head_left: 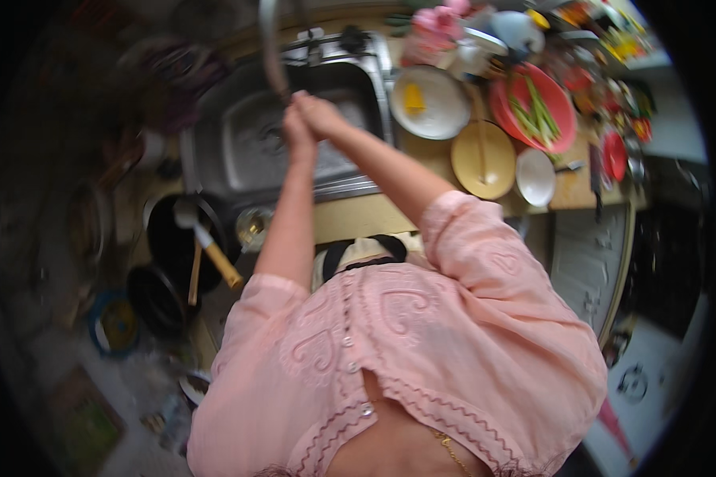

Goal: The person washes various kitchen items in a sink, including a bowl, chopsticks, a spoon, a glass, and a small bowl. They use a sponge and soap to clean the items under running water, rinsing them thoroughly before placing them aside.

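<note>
Silver, the curved faucet [270, 44] stretches lengthwise toward the person, its tip pointing down beside the fingers [300, 98]; left hand [297, 129] and right hand [321, 119] meet over the sink [243, 155], clenched or loose I cannot tell.

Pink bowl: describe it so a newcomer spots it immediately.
From the metal sink, go right onto the counter. Beyond the white dish there sits a round pink bowl. Unlike that one and the nearby yellow dish, it holds long green stalks.
</note>
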`<state>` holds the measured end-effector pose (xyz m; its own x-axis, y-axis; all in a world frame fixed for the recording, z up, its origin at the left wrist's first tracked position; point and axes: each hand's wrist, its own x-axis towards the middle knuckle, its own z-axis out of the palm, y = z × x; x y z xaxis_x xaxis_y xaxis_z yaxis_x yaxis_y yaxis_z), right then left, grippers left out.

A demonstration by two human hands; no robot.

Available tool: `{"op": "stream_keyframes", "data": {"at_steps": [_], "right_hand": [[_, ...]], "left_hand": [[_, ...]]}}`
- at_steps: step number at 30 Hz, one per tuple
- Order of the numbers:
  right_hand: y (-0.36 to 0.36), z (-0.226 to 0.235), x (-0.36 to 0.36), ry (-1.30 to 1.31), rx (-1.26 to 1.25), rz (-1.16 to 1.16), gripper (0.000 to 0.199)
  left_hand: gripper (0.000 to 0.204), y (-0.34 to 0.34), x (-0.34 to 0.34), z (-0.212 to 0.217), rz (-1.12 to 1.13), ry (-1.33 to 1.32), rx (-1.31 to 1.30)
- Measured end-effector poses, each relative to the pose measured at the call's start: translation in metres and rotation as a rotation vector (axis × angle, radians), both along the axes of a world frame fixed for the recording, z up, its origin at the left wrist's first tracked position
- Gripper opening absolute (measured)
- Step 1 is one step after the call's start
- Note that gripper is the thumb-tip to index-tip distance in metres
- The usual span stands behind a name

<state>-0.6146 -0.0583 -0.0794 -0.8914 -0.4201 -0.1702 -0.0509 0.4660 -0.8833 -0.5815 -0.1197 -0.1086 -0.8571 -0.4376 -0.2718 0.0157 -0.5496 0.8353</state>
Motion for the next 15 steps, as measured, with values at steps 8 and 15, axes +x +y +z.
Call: {"op": "stream_keyframes", "data": {"at_steps": [8,15], "right_hand": [[-0.009,0.000,0.001,-0.023,-0.137,0.025,0.025],[-0.003,0.018,0.015,-0.608,-0.822,-0.067,0.029]], "left_hand": [[0.014,-0.011,0.032,0.044,0.018,-0.134,-0.404],[0.026,-0.001,0.018,0.023,0.069,0.215,0.369]]}}
